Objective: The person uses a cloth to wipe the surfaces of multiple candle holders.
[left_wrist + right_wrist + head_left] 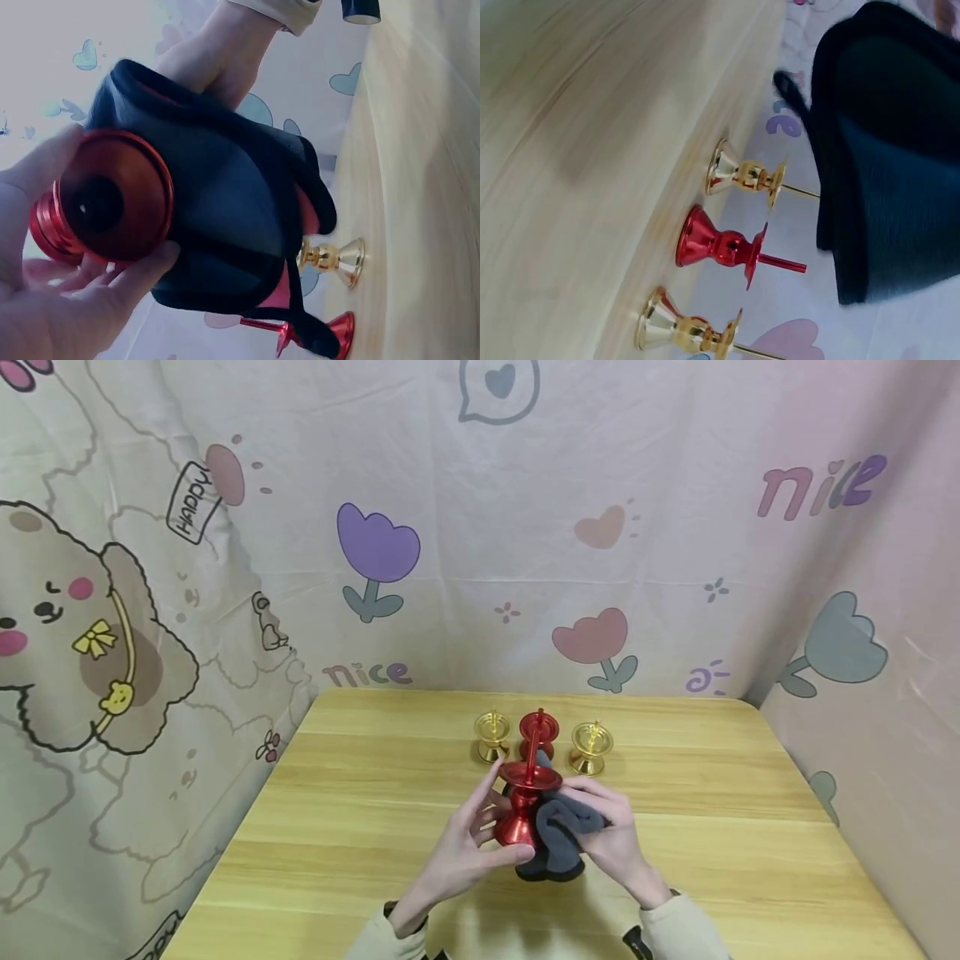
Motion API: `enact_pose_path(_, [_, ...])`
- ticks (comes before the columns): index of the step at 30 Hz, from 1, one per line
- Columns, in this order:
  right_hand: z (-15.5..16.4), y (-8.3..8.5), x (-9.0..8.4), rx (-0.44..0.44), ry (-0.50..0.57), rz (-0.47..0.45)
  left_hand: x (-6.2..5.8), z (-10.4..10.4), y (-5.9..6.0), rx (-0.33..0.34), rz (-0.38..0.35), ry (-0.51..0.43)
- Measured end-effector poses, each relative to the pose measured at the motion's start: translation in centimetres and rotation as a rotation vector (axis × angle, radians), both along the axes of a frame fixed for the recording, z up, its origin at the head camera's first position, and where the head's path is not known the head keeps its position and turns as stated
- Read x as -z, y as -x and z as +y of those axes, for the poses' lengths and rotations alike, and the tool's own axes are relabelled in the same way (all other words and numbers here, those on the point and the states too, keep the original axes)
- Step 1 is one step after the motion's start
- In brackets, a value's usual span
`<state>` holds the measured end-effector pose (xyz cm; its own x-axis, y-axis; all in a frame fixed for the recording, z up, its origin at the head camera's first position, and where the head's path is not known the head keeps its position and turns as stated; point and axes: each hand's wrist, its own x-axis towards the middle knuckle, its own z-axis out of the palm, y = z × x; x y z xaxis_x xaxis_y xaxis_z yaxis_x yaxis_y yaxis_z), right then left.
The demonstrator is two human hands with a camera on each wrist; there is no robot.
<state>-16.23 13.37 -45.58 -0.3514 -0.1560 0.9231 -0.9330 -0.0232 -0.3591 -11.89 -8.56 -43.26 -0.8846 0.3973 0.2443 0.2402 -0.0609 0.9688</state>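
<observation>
My left hand (463, 853) holds a shiny red candlestick (519, 810) by its base, lifted over the table with its spike pointing up. The thumb and fingers go round the flared foot, whose hollow underside shows in the left wrist view. In my right hand (611, 827) is a bunched dark grey cloth (562, 827) with black edging. The folded cloth (217, 202) lies against the right side of the candlestick (150, 187), close to the left fingertips. Only the cloth (900, 180) fills the right side of the right wrist view, where the right fingers are hidden.
Behind the hands, another red candlestick (546, 727) stands upright between two gold candlesticks, one on the left (492, 739) and one on the right (591, 747). They stand on a light wooden table (360, 793). A printed curtain (465, 527) hangs behind the table and along its sides.
</observation>
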Motion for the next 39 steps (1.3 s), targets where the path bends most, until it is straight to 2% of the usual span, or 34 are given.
enact_pose_path(2, [0.1, 0.0, 0.0, -0.024, 0.024, -0.044, 0.1, 0.0, 0.0, 0.003, 0.072, 0.022])
enact_pose_path(4, [0.2, 0.1, 0.0, -0.01, 0.036, -0.041, 0.2, 0.1, 0.0, -0.02, 0.17, 0.075])
enact_pose_path(6, [0.2, 0.1, -0.1, 0.027, 0.031, -0.007, 0.3, 0.2, -0.1, -0.058, 0.259, 0.13])
enact_pose_path(9, [-0.1, 0.1, -0.3, 0.095, 0.007, 0.089, 0.2, 0.4, -0.2, -0.102, 0.325, 0.172])
enact_pose_path(13, [-0.6, -0.1, -0.8, 0.191, -0.043, 0.23, 0.2, 0.5, -0.2, -0.117, 0.332, 0.157])
enact_pose_path(16, [-0.7, -0.1, -1.0, 0.247, -0.071, 0.291, 0.2, 0.5, -0.1, -0.115, 0.352, 0.159])
enact_pose_path(19, [-0.5, 0.0, -0.9, 0.206, -0.065, 0.248, 0.2, 0.3, -0.1, -0.079, 0.323, 0.137])
enact_pose_path(24, [-0.1, 0.1, -0.5, 0.02, 0.012, 0.066, -0.1, 0.0, -0.1, 0.036, 0.205, 0.061])
enact_pose_path(27, [-0.1, 0.1, -0.5, 0.007, 0.02, 0.053, -0.2, 0.0, -0.2, 0.065, 0.145, 0.054])
enact_pose_path(31, [-0.4, -0.1, -0.7, 0.085, -0.01, 0.155, -0.2, 0.2, -0.3, 0.008, 0.139, 0.07])
enact_pose_path(34, [-0.7, -0.2, -0.9, 0.122, -0.021, 0.216, -0.1, 0.4, -0.3, -0.04, 0.182, 0.061])
enact_pose_path(36, [-0.8, -0.2, -1.0, 0.127, -0.022, 0.217, -0.1, 0.4, -0.2, -0.051, 0.214, 0.045])
enact_pose_path(39, [-0.7, -0.2, -0.9, 0.069, -0.003, 0.131, -0.1, 0.3, -0.2, -0.055, 0.243, 0.031])
